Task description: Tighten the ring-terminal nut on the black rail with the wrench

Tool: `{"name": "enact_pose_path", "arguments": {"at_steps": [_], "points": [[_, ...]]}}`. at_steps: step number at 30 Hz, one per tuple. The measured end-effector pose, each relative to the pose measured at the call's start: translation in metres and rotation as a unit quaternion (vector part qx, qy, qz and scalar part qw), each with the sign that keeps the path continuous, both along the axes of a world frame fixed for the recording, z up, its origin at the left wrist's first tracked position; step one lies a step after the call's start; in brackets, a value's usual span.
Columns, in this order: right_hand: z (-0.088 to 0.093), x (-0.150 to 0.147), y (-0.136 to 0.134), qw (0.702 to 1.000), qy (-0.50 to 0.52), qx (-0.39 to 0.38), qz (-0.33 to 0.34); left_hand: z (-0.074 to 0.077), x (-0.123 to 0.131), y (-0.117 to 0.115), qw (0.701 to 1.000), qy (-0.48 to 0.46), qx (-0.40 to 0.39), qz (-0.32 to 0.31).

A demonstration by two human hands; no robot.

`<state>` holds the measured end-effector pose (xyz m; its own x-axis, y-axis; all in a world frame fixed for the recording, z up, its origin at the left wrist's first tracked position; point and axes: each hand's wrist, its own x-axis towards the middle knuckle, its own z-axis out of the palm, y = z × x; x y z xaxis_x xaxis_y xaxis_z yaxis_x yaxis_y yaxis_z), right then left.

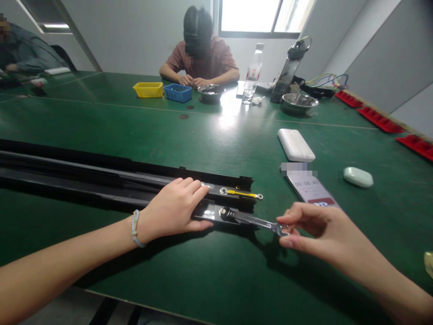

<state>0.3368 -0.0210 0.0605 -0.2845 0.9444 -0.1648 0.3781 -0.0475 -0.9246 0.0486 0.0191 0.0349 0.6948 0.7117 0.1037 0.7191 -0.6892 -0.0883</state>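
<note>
1. In the head view, with directions taken clockwise about the bolt (pixel 223 212), the black rail (pixel 84 187) is laid on the green worktop (pixel 203 140), running out towards nine o'clock.
2. At nine o'clock the rail is clasped by the left hand (pixel 174 205), the fingers bent across it and the thumb set along its near side.
3. At three o'clock the free end of the wrench (pixel 257 221) is pinched between the thumb and fingers of the right hand (pixel 321 225); its other end is fitted over the bolt.
4. The work is judged to be midway: the wrench is seated, but whether the bolt is being tightened or loosened cannot be told. At one to two o'clock, one ring of the yellow strip (pixel 241 194) is set on the rail; the other juts past the rail's end, seemingly unfastened.
5. At eleven o'clock, dark pieces are held in the blue bin (pixel 178 96); the inside of the yellow bin (pixel 149 92) beside it is poorly seen.
6. At twelve o'clock, dark items are held in a metal bowl (pixel 211 97); the contents of the steel dish (pixel 299 109), between one and two, cannot be made out.
</note>
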Motion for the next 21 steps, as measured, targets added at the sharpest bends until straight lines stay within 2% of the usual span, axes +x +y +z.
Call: {"name": "enact_pose_path", "arguments": {"at_steps": [6,16,21], "points": [[-0.003,0.009,0.008,1.0,-0.005,0.003,-0.017,-0.001,0.0,0.0,1.0,0.001,-0.002,0.0],[-0.011,-0.001,0.015,0.99,-0.011,0.045,-0.131,0.002,-0.001,-0.003,1.0,0.002,-0.005,0.001],[-0.014,-0.001,0.014,0.99,-0.016,0.054,-0.131,0.001,-0.001,-0.004,1.0,0.001,-0.001,-0.002]]}}
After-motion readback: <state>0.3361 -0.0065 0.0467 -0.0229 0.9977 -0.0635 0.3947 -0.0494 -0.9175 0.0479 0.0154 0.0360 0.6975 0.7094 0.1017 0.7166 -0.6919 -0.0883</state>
